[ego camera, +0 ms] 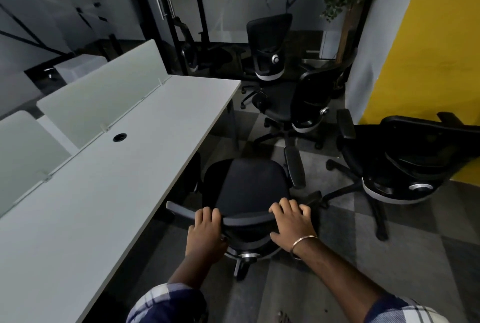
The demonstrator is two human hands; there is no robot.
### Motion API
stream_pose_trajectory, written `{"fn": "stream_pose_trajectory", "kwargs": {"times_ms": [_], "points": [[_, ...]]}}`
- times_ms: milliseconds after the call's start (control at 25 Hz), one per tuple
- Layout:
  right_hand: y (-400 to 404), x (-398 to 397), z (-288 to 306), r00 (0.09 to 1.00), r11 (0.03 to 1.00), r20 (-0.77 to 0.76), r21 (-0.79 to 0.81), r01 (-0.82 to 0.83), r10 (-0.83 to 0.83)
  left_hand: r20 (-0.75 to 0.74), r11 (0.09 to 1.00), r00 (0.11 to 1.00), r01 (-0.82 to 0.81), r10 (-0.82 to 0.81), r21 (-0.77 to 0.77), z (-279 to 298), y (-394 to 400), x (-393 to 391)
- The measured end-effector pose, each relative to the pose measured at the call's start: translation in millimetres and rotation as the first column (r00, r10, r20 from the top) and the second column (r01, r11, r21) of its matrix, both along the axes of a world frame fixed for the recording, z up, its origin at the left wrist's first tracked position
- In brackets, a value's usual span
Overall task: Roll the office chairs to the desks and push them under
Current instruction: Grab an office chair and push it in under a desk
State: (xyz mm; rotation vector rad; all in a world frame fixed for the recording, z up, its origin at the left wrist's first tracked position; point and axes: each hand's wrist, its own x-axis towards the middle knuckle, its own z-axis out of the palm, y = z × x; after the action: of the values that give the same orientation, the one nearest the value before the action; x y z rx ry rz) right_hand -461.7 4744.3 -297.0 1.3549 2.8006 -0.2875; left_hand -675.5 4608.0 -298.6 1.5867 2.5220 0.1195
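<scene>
So the office chair (249, 187) here is all black, with a padded fabric seat, a curved plastic top rail on the backrest, chunky armrest pads and a shiny metal knob low on the back. It sits right beside the edge of the long bench (124, 179), seat just off the edge, not tucked under. Both hands are on the backrest's top rail: left hand (206, 231) has fingers curled over it, right hand (292, 224) wraps it too, with a thin metal bangle (302, 243) at the wrist. The bench is smooth, matte, pale grey with frosted divider panels (104, 89). Three more black chairs (397, 166) stand on the checkered carpet (337, 270).
</scene>
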Motion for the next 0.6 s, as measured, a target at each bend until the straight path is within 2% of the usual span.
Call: {"fn": "stream_pose_trajectory", "kwargs": {"times_ms": [200, 360, 520, 600], "points": [[-82.7, 10.3, -5.0, 0.999, 0.999, 0.048, 0.050, 0.012, -0.015, 0.010, 0.999, 0.999, 0.052, -0.052, 0.014, 4.7, -84.6, 6.6], [-169.2, 23.2, -7.6, 0.995, 0.996, 0.096, 0.087, -0.009, 0.000, 0.036, 1.000, 0.999, 0.013, -0.013, 0.017, 7.1, -172.2, 23.6], [-237.9, 40.4, -1.1, 0.987, 0.983, 0.093, 0.112, -0.142, 0.132, 0.024, 0.998, 0.998, -0.052, 0.051, 0.037, 6.0, -252.8, 47.0], [-268.7, 47.3, 1.2, 0.964, 0.964, 0.089, 0.071, -0.258, 0.251, 0.009, 0.991, 0.993, -0.119, 0.118, 0.062, 4.2, -292.6, 64.6]]}}
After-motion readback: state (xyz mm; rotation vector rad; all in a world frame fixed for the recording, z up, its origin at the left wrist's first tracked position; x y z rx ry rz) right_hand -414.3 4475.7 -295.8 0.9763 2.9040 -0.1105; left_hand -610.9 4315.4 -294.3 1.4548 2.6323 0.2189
